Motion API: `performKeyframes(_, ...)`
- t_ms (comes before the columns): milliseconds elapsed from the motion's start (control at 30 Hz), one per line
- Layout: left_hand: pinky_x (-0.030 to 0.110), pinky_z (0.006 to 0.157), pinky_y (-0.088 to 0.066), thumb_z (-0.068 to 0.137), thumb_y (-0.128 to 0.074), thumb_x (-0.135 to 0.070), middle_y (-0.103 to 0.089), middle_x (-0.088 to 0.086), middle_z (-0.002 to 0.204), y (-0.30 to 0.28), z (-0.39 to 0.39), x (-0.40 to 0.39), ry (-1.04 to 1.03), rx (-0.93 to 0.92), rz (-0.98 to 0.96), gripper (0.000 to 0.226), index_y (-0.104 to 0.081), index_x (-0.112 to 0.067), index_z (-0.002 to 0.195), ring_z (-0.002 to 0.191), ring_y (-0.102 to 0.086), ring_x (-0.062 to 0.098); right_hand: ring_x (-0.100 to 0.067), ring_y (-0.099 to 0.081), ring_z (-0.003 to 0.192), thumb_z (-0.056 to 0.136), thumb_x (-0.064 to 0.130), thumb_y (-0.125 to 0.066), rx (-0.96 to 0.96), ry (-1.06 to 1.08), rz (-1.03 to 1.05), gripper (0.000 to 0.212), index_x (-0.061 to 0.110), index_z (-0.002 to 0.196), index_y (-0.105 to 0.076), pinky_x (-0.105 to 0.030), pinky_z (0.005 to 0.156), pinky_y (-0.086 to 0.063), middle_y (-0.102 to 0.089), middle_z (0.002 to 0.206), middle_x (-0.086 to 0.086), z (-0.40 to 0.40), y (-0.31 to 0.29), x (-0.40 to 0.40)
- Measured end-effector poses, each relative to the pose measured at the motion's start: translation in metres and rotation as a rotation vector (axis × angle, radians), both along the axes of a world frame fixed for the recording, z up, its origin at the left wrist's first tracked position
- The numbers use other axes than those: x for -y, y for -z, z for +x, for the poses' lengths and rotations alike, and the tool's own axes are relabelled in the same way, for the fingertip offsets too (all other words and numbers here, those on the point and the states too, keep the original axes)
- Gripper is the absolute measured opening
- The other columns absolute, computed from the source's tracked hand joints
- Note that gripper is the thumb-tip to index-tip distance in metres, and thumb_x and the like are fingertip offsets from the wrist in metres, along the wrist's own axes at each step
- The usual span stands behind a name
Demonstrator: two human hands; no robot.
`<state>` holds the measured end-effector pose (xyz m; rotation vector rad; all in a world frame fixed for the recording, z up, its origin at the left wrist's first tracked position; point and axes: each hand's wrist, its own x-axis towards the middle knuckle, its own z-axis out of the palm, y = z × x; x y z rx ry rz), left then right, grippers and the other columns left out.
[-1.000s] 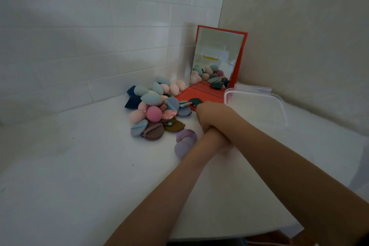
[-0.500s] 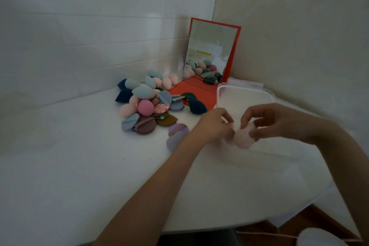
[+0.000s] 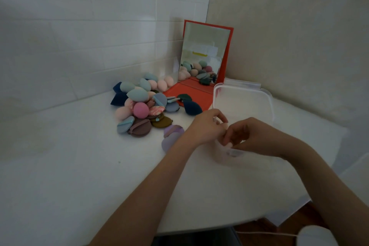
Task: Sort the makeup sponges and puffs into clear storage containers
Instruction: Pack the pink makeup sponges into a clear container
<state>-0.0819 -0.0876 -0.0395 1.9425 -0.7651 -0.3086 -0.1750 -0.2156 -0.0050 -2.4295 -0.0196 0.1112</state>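
A pile of makeup sponges and puffs (image 3: 140, 109) in pink, teal, blue and brown lies at the back of the white table (image 3: 79, 175). Two lilac puffs (image 3: 172, 136) sit just left of my left wrist. A dark blue sponge (image 3: 192, 107) lies apart, near the mirror base. The clear storage container (image 3: 242, 99) stands at the right. Over its near end, my left hand (image 3: 208, 127) and my right hand (image 3: 249, 136) meet and pinch a pale pink sponge (image 3: 229, 144), mostly hidden by the fingers.
A red-framed folding mirror (image 3: 206, 54) stands in the corner behind the container, with a dark green puff (image 3: 184, 97) on its base. Tiled wall runs along the back. The table edge curves at the lower right, above a white cable and a white rounded object (image 3: 315, 235).
My hands were stacked by the pile a second ago. They moved right over the container with the pink sponge between them, and have now closed in tighter around it.
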Motion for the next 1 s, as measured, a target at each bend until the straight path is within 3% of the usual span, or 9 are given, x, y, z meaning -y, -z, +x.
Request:
performKeyframes(200,0.017,0.065,-0.043,0.084,-0.06,-0.018,-0.064,0.003,0.101,-0.001,-0.002,0.004,-0.012,-0.015,0.018,0.012,-0.061,-0.019,0.096,0.086,-0.058,0.013,-0.02,-0.066,0.09,0.08,0.004,-0.069,-0.18,-0.029,-0.067,0.021,0.022,0.089,-0.074,-0.031,0.087,-0.054,-0.073,0.091,0.001,0.001,-0.013,0.007)
performKeyframes(300,0.02,0.069,-0.045,0.087,-0.059,-0.019,-0.064,0.003,0.102,0.0,0.0,0.004,-0.022,-0.032,0.022,0.011,-0.061,-0.018,0.097,0.089,-0.059,0.014,-0.013,-0.066,0.075,0.075,0.002,-0.07,-0.058,0.043,-0.121,0.026,0.027,0.079,-0.075,-0.027,0.08,-0.055,-0.073,0.082,0.001,0.006,-0.003,-0.003)
performKeyframes(400,0.021,0.069,-0.045,0.086,-0.06,-0.022,-0.063,0.003,0.099,0.001,0.005,0.002,-0.007,-0.047,0.013,0.011,-0.061,-0.018,0.097,0.085,-0.058,0.012,-0.013,-0.068,0.079,0.075,0.001,-0.073,0.031,0.089,0.023,0.025,0.023,0.088,-0.077,-0.021,0.079,-0.056,-0.074,0.085,0.002,0.0,0.002,-0.004)
performKeyframes(533,0.021,0.063,-0.042,0.086,-0.065,-0.033,-0.057,-0.005,0.087,0.002,0.004,0.003,0.0,-0.077,-0.01,0.018,-0.061,-0.018,0.096,0.079,-0.054,0.007,-0.011,-0.07,0.089,0.078,-0.005,-0.07,-0.095,0.099,0.179,0.032,0.018,0.101,-0.069,-0.02,0.08,-0.056,-0.074,0.093,0.004,-0.014,-0.009,0.015)
performKeyframes(700,0.023,0.073,-0.046,0.085,-0.065,-0.028,-0.063,0.002,0.096,0.001,0.003,0.005,-0.002,-0.06,0.011,0.015,-0.062,-0.018,0.096,0.083,-0.056,0.011,-0.011,-0.069,0.086,0.084,0.001,-0.064,-0.204,0.035,0.049,0.034,0.026,0.106,-0.071,-0.025,0.069,-0.058,-0.07,0.1,0.003,-0.006,-0.006,0.011)
performKeyframes(800,0.019,0.069,-0.043,0.085,-0.064,-0.026,-0.063,0.004,0.1,-0.001,0.001,0.005,-0.002,-0.047,0.014,0.014,-0.061,-0.017,0.096,0.083,-0.055,0.01,0.0,-0.063,0.069,0.089,0.01,-0.059,-0.19,-0.006,-0.13,0.031,0.031,0.11,-0.069,-0.016,0.062,-0.053,-0.066,0.095,0.004,0.001,-0.003,0.005)
performKeyframes(900,0.021,0.068,-0.044,0.09,-0.059,-0.026,-0.064,0.005,0.099,-0.003,-0.001,0.005,0.012,-0.073,0.02,0.014,-0.06,-0.017,0.099,0.084,-0.057,0.013,-0.006,-0.06,0.076,0.091,0.017,-0.058,-0.169,-0.035,-0.322,0.026,0.034,0.107,-0.066,-0.017,0.069,-0.051,-0.063,0.092,0.009,0.009,0.0,-0.001)
performKeyframes(1000,0.023,0.065,-0.044,0.092,-0.054,-0.025,-0.062,0.003,0.094,-0.002,0.001,0.002,0.035,-0.102,0.007,0.014,-0.059,-0.017,0.102,0.081,-0.057,0.013,-0.008,-0.06,0.075,0.087,0.012,-0.061,-0.148,-0.082,-0.255,0.027,0.035,0.102,-0.065,-0.018,0.066,-0.051,-0.065,0.094,0.007,0.006,-0.008,0.004)
